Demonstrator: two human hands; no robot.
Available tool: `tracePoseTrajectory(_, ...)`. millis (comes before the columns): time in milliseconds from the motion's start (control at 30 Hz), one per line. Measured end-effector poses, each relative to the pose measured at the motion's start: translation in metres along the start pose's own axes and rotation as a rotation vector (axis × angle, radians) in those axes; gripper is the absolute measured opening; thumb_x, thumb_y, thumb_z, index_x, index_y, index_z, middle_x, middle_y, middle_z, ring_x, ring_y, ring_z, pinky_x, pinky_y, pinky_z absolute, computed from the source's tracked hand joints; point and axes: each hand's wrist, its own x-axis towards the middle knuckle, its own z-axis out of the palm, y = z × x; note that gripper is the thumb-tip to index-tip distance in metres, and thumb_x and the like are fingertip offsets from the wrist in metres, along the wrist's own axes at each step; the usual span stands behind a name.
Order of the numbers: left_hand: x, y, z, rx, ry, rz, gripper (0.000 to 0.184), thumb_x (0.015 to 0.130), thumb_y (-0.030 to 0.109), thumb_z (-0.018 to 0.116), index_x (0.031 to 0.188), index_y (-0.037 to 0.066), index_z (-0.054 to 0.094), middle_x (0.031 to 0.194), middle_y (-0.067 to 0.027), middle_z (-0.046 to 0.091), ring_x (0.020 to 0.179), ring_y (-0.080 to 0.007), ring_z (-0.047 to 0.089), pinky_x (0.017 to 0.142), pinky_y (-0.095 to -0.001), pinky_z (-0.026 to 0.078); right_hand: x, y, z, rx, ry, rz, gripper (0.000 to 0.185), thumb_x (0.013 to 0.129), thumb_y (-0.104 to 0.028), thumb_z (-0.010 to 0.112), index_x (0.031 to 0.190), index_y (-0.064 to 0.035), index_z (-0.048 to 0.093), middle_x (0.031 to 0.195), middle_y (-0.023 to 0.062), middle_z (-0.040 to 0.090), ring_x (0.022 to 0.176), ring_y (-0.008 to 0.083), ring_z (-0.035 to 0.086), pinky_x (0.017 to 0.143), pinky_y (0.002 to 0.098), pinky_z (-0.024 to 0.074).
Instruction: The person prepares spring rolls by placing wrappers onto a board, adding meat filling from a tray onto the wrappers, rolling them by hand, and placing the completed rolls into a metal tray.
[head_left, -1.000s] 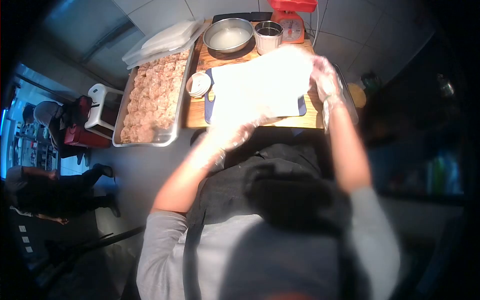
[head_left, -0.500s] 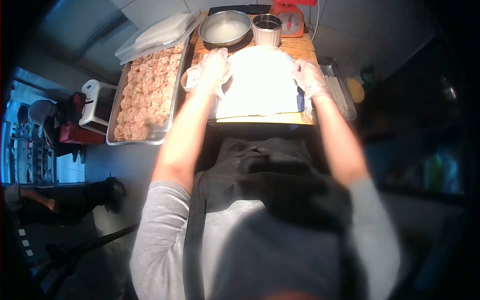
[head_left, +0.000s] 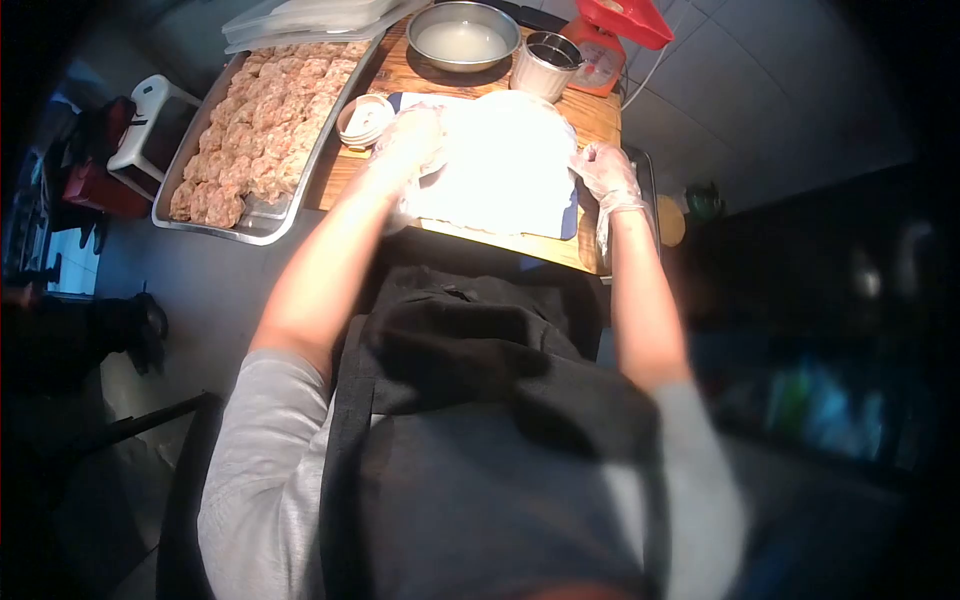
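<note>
A bright white sheet (head_left: 500, 165) is spread over a blue-edged board (head_left: 566, 222) on the wooden table. Glare hides its texture, so I cannot tell its material. My left hand (head_left: 412, 142), in a clear plastic glove, is closed at the sheet's left edge. At the opposite edge, my right hand (head_left: 606, 174) wears the same kind of glove, its fingers pinched against the sheet. Beside my left hand stand small round white containers (head_left: 366, 118), seemingly stacked.
At left, a metal tray (head_left: 270, 235) holds rows of minced-meat portions (head_left: 260, 120), with plastic lids (head_left: 300, 22) behind. A bowl of cloudy liquid (head_left: 462, 42), a ridged cup of dark liquid (head_left: 545, 68) and a red-orange scale (head_left: 597, 60) stand at the back. Another tray (head_left: 645, 170) is at right.
The view has turned and shifted, so the table sits tilted and more of the right wall shows. Both hands stay at the sheet's two sides.
</note>
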Motion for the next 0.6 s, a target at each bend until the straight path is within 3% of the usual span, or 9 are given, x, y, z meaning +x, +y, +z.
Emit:
tracePoseTrajectory(100,0.021,-0.003,-0.002,-0.380,-0.085,0.115,0.039,0.092,0.011,0.058,0.129,0.006,0.045,0.107,-0.0110,0.066,0.095,-0.0221,0.065,0.082,-0.0341,0.054,0.001,0.001,0.004,0.105,0.011,0.006,0.038,0.076,-0.039,0.076,0.070,-0.0046,0.062,0.068,0.0118,0.062,0.063,0.0214,0.058,0.063,0.0374,0.0462)
tracePoseTrajectory(233,0.036,0.017,-0.020,-0.718,-0.258,0.148,0.068,0.086,-0.003,0.065,0.144,0.008,0.031,0.107,-0.0107,0.066,0.095,-0.0247,0.066,0.080,-0.0318,0.055,0.001,0.005,0.007,0.104,0.062,-0.036,0.035,0.077,-0.032,0.078,0.068,-0.0066,0.056,0.062,0.0042,0.058,0.059,0.0148,0.054,0.059,0.0331,0.0439)
tracePoseTrajectory(267,0.028,0.025,-0.025,-0.755,-0.220,0.125,0.059,0.085,-0.006,0.063,0.138,0.008,0.044,0.108,-0.0113,0.066,0.095,-0.0211,0.066,0.083,-0.0282,0.054,0.001,0.007,0.009,0.203,0.099,-0.038,0.033,0.077,-0.029,0.078,0.069,-0.0068,0.056,0.063,0.0024,0.057,0.060,0.0132,0.053,0.058,0.0314,0.0435)
tracePoseTrajectory(333,0.027,0.026,-0.027,-0.464,-0.041,0.230,0.048,0.084,-0.006,0.064,0.129,0.006,0.053,0.108,-0.0112,0.066,0.096,-0.0200,0.066,0.085,-0.0291,0.054,0.001,0.017,0.023,0.403,0.168,-0.041,0.029,0.076,-0.024,0.079,0.070,-0.0071,0.055,0.064,-0.0012,0.057,0.060,0.0101,0.051,0.058,0.0281,0.0427)
tracePoseTrajectory(433,0.008,0.029,-0.024,0.198,0.309,0.399,0.031,0.083,-0.002,0.064,0.114,0.002,0.063,0.111,-0.0125,0.066,0.099,-0.0213,0.065,0.086,-0.0334,0.054,0.010,0.026,0.031,0.585,0.162,-0.035,0.025,0.069,-0.023,0.080,0.076,-0.0049,0.064,0.065,0.0029,0.059,0.060,0.0154,0.054,0.061,0.0312,0.0460)
tracePoseTrajectory(500,0.002,0.018,-0.017,0.459,0.437,0.514,0.028,0.084,0.003,0.065,0.112,0.001,0.064,0.112,-0.0139,0.065,0.100,-0.0243,0.065,0.086,-0.0354,0.053,0.008,0.021,0.026,0.489,0.291,-0.057,0.021,0.072,-0.020,0.076,0.079,-0.0039,0.065,0.068,0.0059,0.061,0.063,0.0170,0.057,0.063,0.0315,0.0472)
tracePoseTrajectory(567,0.008,-0.003,-0.008,0.667,0.484,0.579,0.021,0.085,0.014,0.063,0.103,0.004,0.068,0.111,-0.0156,0.064,0.101,-0.0288,0.063,0.086,-0.0380,0.052,0.004,0.006,0.014,0.383,0.437,-0.125,0.017,0.074,-0.017,0.072,0.081,-0.0031,0.066,0.071,0.0083,0.064,0.065,0.0190,0.059,0.066,0.0321,0.0484)
tracePoseTrajectory(600,-0.003,-0.004,-0.005,0.766,0.405,0.561,0.021,0.084,0.016,0.063,0.103,0.007,0.068,0.111,-0.0139,0.063,0.103,-0.0286,0.061,0.088,-0.0390,0.050,0.001,-0.001,0.010,0.327,0.520,-0.183,0.015,0.075,-0.015,0.069,0.083,-0.0028,0.067,0.072,0.0093,0.065,0.066,0.0202,0.061,0.067,0.0324,0.0491)
